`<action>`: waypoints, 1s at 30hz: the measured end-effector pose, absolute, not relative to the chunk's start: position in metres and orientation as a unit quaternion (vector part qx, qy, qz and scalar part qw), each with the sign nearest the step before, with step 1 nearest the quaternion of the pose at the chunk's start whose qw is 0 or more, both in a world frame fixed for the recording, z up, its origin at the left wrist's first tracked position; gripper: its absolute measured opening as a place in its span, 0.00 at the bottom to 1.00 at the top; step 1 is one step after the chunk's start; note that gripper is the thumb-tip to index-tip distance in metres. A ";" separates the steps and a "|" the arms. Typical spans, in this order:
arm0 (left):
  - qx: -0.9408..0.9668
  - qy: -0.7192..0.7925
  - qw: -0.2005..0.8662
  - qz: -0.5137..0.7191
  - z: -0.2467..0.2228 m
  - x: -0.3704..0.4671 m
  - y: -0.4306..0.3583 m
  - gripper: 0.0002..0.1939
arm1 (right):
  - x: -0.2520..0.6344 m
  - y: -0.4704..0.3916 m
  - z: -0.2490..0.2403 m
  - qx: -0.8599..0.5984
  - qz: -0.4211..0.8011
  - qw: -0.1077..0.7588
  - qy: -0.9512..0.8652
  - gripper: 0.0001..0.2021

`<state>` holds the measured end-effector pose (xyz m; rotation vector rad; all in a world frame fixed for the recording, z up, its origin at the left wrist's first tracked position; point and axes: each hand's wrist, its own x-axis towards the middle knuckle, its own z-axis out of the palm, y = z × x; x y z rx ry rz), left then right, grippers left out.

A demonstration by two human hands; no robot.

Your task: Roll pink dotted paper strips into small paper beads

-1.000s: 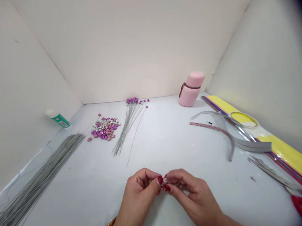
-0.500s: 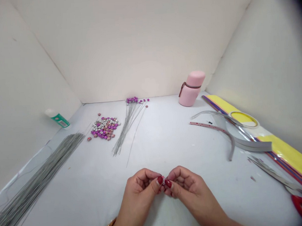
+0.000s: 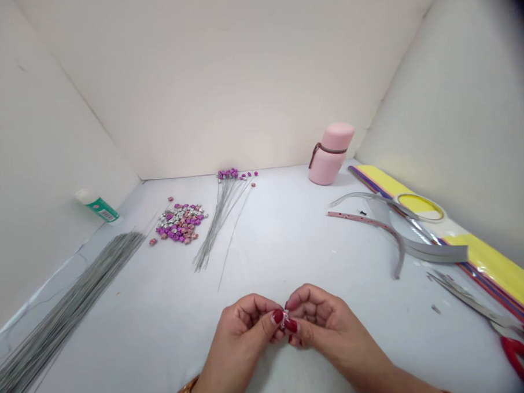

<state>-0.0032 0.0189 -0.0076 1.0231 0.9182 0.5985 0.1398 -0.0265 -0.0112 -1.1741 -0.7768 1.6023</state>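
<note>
Low in the middle of the view, my left hand and my right hand meet fingertip to fingertip. Between both thumbs and forefingers they pinch a small folded paper star, pinkish and shiny, mostly covered by the fingers. Ahead to the left lies a pile of purple, silver and pink paper stars. Beside the pile, a bunch of thin wires carries purple stars at its far end. A few loose stars lie to the right of these.
At far left are a thick bundle of grey wires and a green-and-white glue bottle. A pink flask stands by the back wall. To the right lie paper strips, a tape roll, yellow sheets and red-handled scissors.
My right fingers have shifted slightly around the star, the forefinger lifting a little and the thumb sliding lower. More of the star shows. My left hand stays nearly still.
</note>
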 end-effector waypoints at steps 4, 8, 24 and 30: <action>0.459 0.412 0.741 0.265 -0.007 -0.004 0.019 0.05 | 0.138 -0.025 -0.011 -0.484 0.656 0.479 -0.327 0.13; 0.482 0.403 0.732 0.265 -0.008 -0.005 0.018 0.06 | 0.137 -0.026 -0.013 -0.505 0.634 0.480 -0.337 0.13; 0.585 0.357 0.669 0.288 -0.009 -0.005 0.012 0.07 | 0.141 -0.027 -0.014 -0.488 0.649 0.452 -0.369 0.16; 0.456 0.321 0.780 0.286 -0.008 0.000 0.014 0.07 | 0.139 -0.031 -0.012 -0.498 0.624 0.432 -0.420 0.16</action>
